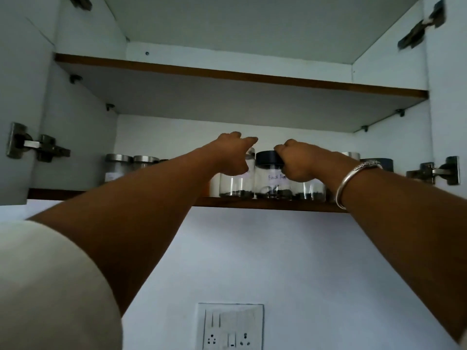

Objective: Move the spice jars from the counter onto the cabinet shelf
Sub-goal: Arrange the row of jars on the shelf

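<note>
On the white cabinet's lower shelf (278, 205), at 12 o'clock, the pepper jar (269, 181) stands upright; right hand (299, 160) grips its black lid (266, 158), left hand (233, 154) grip unclear.

Right hand (300, 161) grips black round lid (267, 157) of clear glass jar (268, 184) on brown-edged cabinet shelf (151, 201). Left hand (233, 154) over neighbouring steel-lidded clear jar (236, 186); grip unclear.
</note>
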